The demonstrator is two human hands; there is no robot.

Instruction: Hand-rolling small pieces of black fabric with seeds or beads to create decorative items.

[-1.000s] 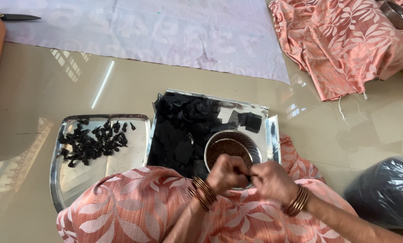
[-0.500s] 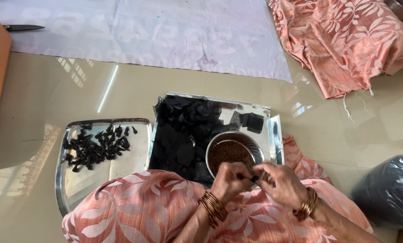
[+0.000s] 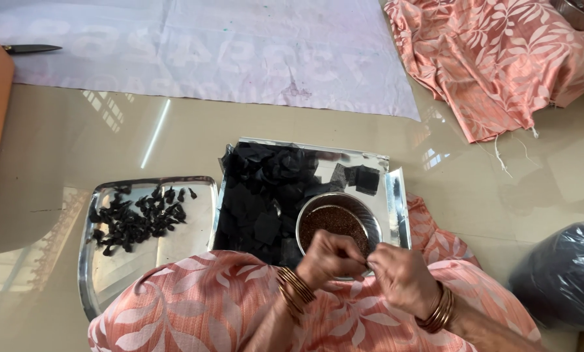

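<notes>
left hand [image 3: 331,259] | right hand [image 3: 401,279] | fingertips pinched together over steel bowl [image 3: 311,215]

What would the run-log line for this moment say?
left hand: pinching small item with right hand | over round steel bowl of brown grains | left: steel tray of black twists

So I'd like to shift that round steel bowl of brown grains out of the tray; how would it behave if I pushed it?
The bowl would probably slide easily, since it sits on a shiny steel tray. It looks filled nearly to the rim, so a jolt could spill grains. Black paper squares lying against it would likely get dragged along.
</notes>
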